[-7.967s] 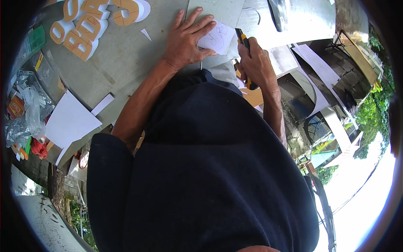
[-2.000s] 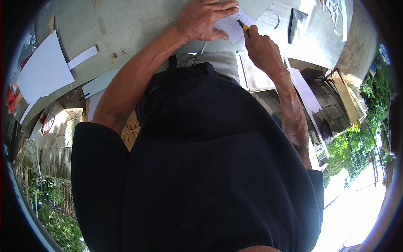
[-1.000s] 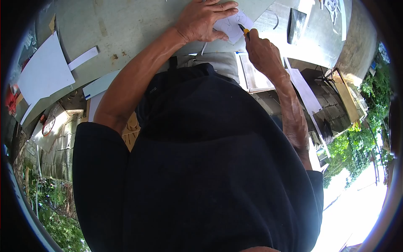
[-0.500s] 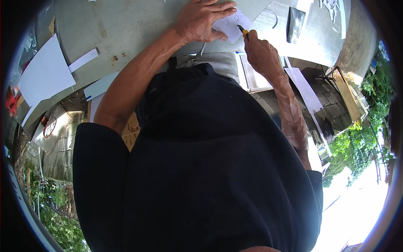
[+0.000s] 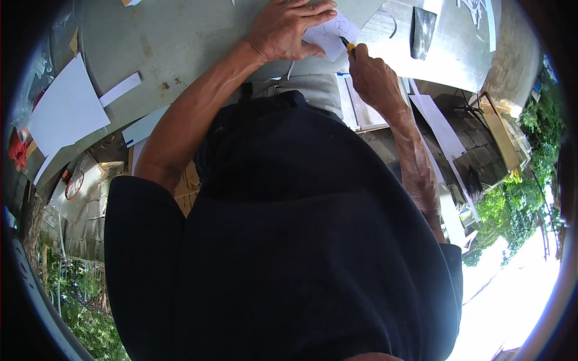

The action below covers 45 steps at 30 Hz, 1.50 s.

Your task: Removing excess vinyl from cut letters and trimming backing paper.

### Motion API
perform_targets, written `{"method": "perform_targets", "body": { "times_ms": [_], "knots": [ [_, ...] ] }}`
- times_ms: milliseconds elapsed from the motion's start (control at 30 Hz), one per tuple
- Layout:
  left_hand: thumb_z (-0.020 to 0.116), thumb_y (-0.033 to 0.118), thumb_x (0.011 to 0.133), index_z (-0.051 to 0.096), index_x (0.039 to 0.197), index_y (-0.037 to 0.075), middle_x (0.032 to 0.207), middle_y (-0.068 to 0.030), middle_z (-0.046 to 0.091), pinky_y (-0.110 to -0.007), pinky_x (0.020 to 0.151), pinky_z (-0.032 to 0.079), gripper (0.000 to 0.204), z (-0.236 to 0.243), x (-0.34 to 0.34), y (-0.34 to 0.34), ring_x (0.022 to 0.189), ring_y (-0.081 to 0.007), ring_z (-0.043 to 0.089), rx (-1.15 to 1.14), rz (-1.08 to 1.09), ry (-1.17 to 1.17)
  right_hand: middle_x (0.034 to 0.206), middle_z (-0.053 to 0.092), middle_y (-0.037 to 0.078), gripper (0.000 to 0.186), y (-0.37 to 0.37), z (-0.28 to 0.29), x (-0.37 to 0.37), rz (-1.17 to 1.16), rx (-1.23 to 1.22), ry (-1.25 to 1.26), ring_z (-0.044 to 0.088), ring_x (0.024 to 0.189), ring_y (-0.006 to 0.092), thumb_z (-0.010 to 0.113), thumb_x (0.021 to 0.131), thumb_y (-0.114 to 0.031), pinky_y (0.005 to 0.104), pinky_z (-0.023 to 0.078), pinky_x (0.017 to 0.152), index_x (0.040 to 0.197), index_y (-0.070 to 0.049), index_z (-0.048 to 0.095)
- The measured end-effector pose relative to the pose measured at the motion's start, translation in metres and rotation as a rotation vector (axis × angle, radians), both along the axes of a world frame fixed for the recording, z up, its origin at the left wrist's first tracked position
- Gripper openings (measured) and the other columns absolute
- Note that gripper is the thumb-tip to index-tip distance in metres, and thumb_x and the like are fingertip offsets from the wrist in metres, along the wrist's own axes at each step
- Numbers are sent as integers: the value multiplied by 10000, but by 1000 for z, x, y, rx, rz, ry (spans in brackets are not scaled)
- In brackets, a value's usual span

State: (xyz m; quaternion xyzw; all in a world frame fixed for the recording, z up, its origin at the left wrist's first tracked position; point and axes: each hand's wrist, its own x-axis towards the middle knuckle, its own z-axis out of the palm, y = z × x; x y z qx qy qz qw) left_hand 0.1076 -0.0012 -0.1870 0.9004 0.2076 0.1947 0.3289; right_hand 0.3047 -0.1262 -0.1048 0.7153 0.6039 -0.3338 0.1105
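Note:
A small white sheet (image 5: 329, 43) with curved lines drawn on it lies on the grey worktable (image 5: 198, 36) in front of me. My left hand (image 5: 288, 31) rests flat over its left side, fingers stretched out and thumb apart. In my right hand (image 5: 374, 75) is a craft knife (image 5: 351, 48) with a yellow and black body. The knife's dark tip touches or hovers just over the sheet's right part; I cannot tell which. My right fingers wrap round the handle and hide most of it.
On the table's right lies a dark flat piece (image 5: 423, 33), with cut white scraps (image 5: 475, 12) beyond it. A large white sheet (image 5: 69, 102) and a narrow strip (image 5: 120, 88) lie at the left edge. A long white board (image 5: 439, 123) stands below the table at right.
The sheet looks slightly turned under my left hand. My right hand and the craft knife have shifted a very little to the left.

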Motion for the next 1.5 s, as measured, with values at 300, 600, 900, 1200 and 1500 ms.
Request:
{"method": "perform_targets", "body": {
  "times_ms": [300, 600, 900, 1200, 1500],
  "knots": [
    [901, 338, 614, 678, 1276, 25, 1396, -107, 615, -628, 1221, 228, 765, -2, 1, 1, 1435, -335, 435, -2, 8, -29, 671, 664, 246, 176, -5, 0, -8, -44, 18, -22, 695, 672, 480, 520, 1023, -175, 566, 552, 617, 986, -22, 442],
    [865, 419, 670, 687, 1266, 21, 1391, -108, 623, -631, 1213, 233, 738, 0, 1, 0, 1429, -334, 445, 12, 27, -30, 672, 666, 255, 187, -8, 2, -16, -121, 34, -6, 700, 679, 476, 538, 1017, -165, 558, 556, 627, 962, -9, 451],
    [862, 436, 684, 669, 1291, 20, 1397, -115, 618, -632, 1213, 222, 761, 2, 1, -1, 1430, -339, 442, 17, 17, -4, 756, 673, 327, 238, -6, 1, -24, -241, -39, 13, 695, 767, 523, 494, 1040, -200, 586, 550, 700, 1003, 34, 481],
    [882, 404, 659, 669, 1275, 12, 1373, -124, 624, -629, 1208, 235, 761, 9, 3, 0, 1407, -347, 465, 8, 9, -9, 790, 673, 347, 255, -16, -11, -29, -377, -27, 64, 693, 789, 531, 482, 1053, -222, 589, 549, 712, 1024, 32, 481],
    [870, 307, 705, 616, 1310, -15, 1414, -193, 572, -570, 1209, 277, 731, 19, 2, -26, 1405, -389, 454, -1, 220, 26, 618, 666, 187, 150, 1, -4, 8, 82, 201, -79, 708, 584, 366, 537, 1031, -174, 464, 543, 533, 992, -29, 551]
  ]
}}
